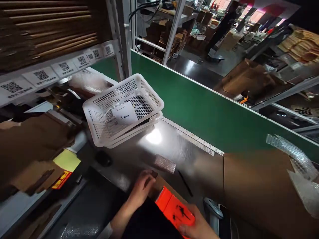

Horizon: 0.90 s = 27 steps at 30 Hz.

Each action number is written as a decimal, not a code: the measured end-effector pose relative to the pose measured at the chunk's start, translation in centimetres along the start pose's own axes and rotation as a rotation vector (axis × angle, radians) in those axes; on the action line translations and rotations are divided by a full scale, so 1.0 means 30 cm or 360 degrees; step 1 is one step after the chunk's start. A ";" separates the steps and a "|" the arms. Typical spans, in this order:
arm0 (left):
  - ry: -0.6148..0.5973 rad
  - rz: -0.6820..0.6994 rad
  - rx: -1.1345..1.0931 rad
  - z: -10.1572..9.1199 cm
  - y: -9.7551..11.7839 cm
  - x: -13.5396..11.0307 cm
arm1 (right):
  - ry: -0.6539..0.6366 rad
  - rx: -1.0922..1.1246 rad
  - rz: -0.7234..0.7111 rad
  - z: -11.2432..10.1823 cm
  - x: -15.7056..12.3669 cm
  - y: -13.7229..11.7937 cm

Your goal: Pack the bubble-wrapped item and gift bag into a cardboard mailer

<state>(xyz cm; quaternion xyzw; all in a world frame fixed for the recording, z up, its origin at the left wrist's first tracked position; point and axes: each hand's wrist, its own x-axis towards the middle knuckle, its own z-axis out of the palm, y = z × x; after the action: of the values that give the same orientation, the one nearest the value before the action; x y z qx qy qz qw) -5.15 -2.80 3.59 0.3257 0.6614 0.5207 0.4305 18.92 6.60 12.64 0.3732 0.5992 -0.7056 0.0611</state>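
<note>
My right hand [198,224] grips a bright orange-red box [171,205] with black figures printed on it, low in the middle of the view. Beside that box lies a brown cardboard box [160,183], partly covered by it. My left hand [142,187] has its fingers curled round the cardboard's near left corner. How far the orange box overlaps or enters the cardboard cannot be made out. Just beyond are a piece of bubble wrap [164,163] and a thin black pen-like stick [185,183] on the metal table [174,139].
Stacked white baskets [97,134] hold a white Dior bag [125,114]. A green conveyor belt [194,106] runs behind. A barcode scanner [213,209] stands right of my hand, near a large carton [254,182]. A black mouse [104,158] lies left. Shelving with flat cardboard [57,30] overhangs.
</note>
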 end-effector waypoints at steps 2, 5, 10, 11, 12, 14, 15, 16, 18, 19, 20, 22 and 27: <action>-0.0060 -0.0099 -0.0009 0.001 0.013 -0.024 | -0.0012 0.0003 -0.0055 0.002 -0.004 -0.011; -0.0141 -0.0119 -0.0034 0.007 0.036 -0.043 | -0.0029 0.0036 -0.0041 0.012 0.000 -0.048; -0.0121 0.0187 0.0313 -0.008 0.061 -0.033 | 0.0005 -0.0065 -0.0033 0.024 -0.014 -0.107; -0.0071 0.0284 0.0443 -0.021 0.056 -0.025 | 0.0018 -0.0124 -0.0043 0.023 -0.024 -0.113; -0.0002 0.0365 0.0565 -0.037 0.048 -0.016 | 0.0044 -0.0196 -0.0039 0.021 -0.034 -0.117; 0.0139 0.0404 0.0737 -0.076 0.018 0.008 | 0.0115 -0.0362 0.0028 0.014 -0.056 -0.120; 0.0183 0.0370 0.0772 -0.096 -0.001 0.021 | 0.0152 -0.0433 0.0086 0.010 -0.065 -0.120; 0.0203 0.0325 0.0780 -0.116 -0.024 0.033 | 0.0185 -0.0484 0.0148 0.006 -0.071 -0.120; 0.0205 0.0274 0.0738 -0.148 -0.076 0.052 | 0.0202 -0.0527 0.0228 0.001 -0.073 -0.125; 0.0204 0.0271 0.0701 -0.159 -0.104 0.057 | 0.0187 -0.0518 0.0227 -0.001 -0.068 -0.130; 0.0209 0.0272 0.0659 -0.165 -0.133 0.059 | 0.0164 -0.0492 0.0206 -0.001 -0.061 -0.137; 0.0236 0.0246 0.0570 -0.161 -0.194 0.057 | 0.0126 -0.0423 0.0150 0.000 -0.043 -0.156; 0.0124 0.0155 0.0318 -0.055 -0.320 0.050 | 0.0116 -0.0380 0.0198 0.006 -0.011 -0.181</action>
<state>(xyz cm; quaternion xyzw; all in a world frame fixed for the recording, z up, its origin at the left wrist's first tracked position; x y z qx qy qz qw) -7.10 -4.53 -5.92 0.3784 0.7096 0.4847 0.3441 16.18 7.81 17.18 0.4250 0.6564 -0.6102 0.1268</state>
